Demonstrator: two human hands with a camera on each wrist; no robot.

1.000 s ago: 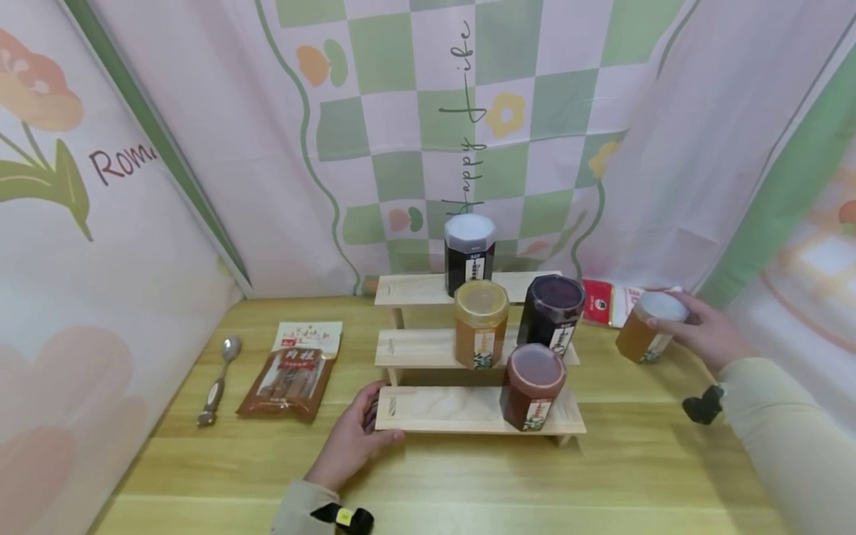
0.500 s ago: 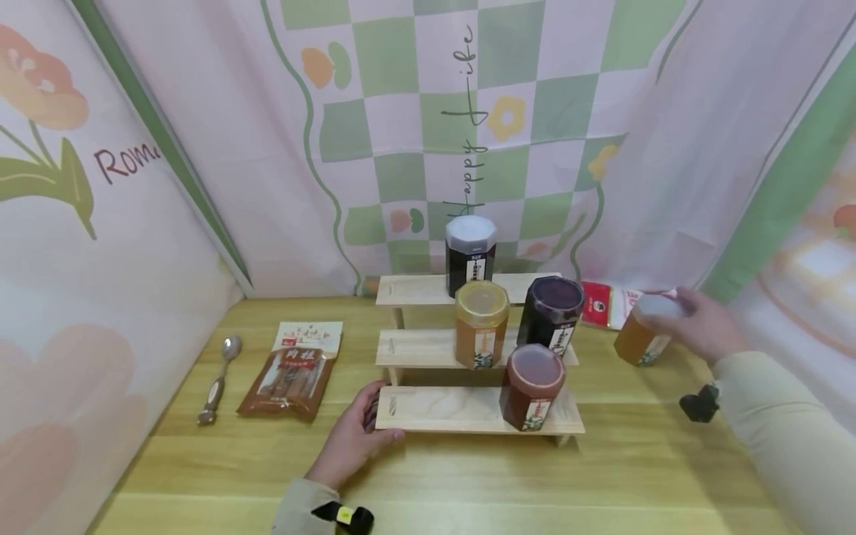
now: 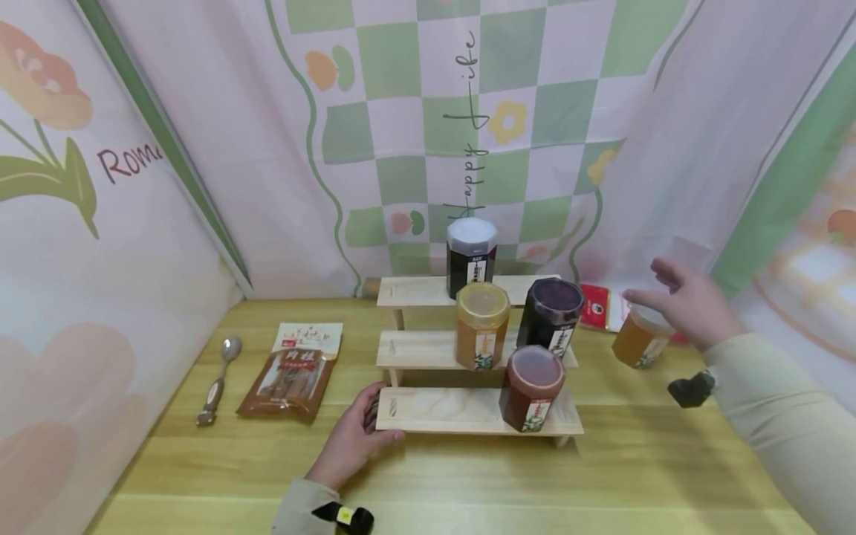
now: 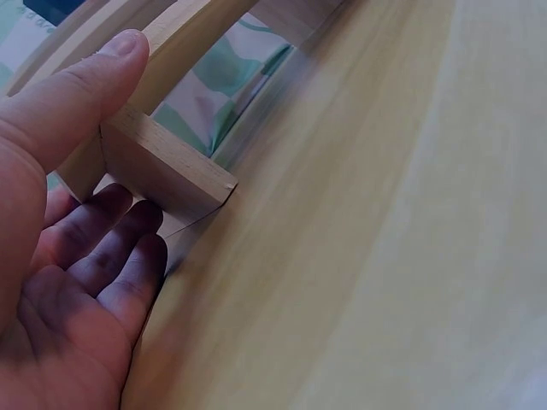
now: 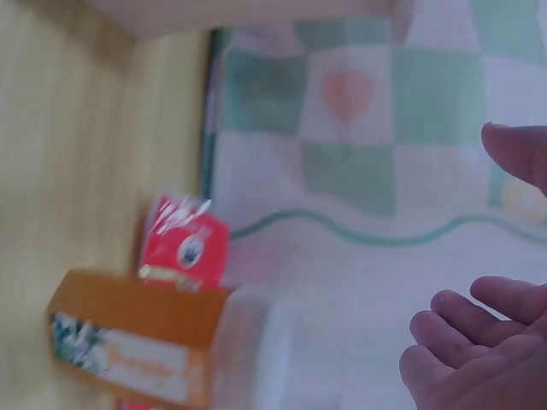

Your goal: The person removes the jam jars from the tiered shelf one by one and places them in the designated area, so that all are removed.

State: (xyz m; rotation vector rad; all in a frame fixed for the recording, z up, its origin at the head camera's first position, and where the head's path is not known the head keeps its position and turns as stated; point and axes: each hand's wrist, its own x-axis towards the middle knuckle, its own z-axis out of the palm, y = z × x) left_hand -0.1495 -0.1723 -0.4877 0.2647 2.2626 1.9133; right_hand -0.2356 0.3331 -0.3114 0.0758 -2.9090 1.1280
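Note:
My left hand (image 3: pixel 351 438) grips the left end of a three-step wooden display stand (image 3: pixel 441 409). In the left wrist view its thumb lies along the board, with the other fingers curled by the stand's leg (image 4: pixel 167 166). At the right, my right hand (image 3: pixel 698 308) is spread just above an amber jar (image 3: pixel 635 345) with a whitish lid. The right wrist view shows thumb and fingers apart, with nothing between them. On the stand are a dark jar (image 3: pixel 471 275) on top, a yellow jar (image 3: pixel 478 334) and a purple-black jar (image 3: pixel 545 319) mid-step, and a reddish-brown jar (image 3: pixel 528 394) at the bottom.
A red-and-white packet (image 3: pixel 594 306) lies behind the amber jar. Left of the stand are a brown packet of sticks (image 3: pixel 290 379) and a metal spoon (image 3: pixel 217 386). A checked cloth (image 3: pixel 455 67) hangs right behind the table (image 3: pixel 468 483).
My right hand has let go of the amber jar and lifted off its lid, fingers spreading. The jar stays standing on the table. My left hand keeps its hold on the stand.

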